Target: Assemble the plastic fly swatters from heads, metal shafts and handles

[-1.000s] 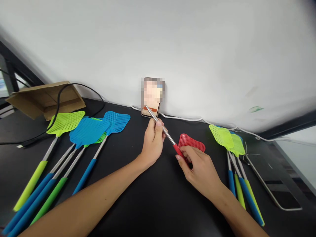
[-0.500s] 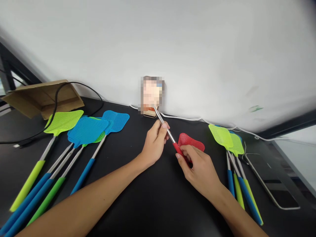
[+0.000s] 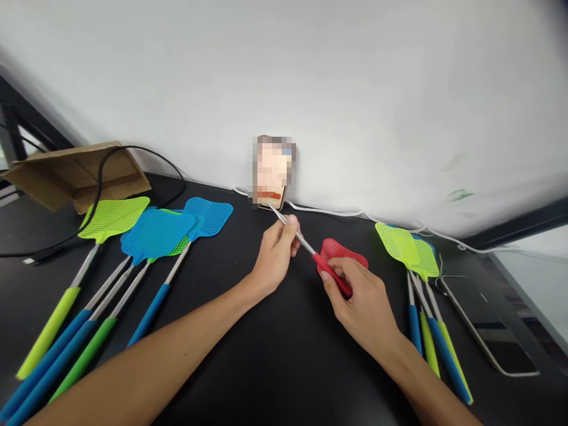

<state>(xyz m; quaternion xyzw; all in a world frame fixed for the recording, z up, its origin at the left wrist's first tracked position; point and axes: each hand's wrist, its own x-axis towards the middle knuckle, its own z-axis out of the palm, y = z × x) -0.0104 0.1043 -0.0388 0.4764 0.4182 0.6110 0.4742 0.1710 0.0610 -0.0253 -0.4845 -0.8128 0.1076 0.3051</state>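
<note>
Over the middle of the black table, both my hands grip a fly swatter handle [image 3: 305,242] made of a silver metal rod with a red grip. My left hand [image 3: 273,260] pinches the rod near its bare upper end between thumb and fingers. Around the red grip at the lower end, the fingers of my right hand [image 3: 368,302] are closed. The handle slants up to the left. Just behind my right hand lies a red perforated swatter head [image 3: 344,251], partly hidden by the hand; it appears separate from the rod.
Several blue and green fly swatters [image 3: 157,234] lie at left, with a black cable [image 3: 102,171] and an open cardboard box [image 3: 80,174] behind. More swatters [image 3: 397,242] lie at right beside a phone [image 3: 490,325]. Another phone [image 3: 277,204], its screen blurred, leans on the wall.
The handle has tilted lower, its bare tip shifting left and down. My right hand has moved slightly right along with the red grip, showing more of it.
</note>
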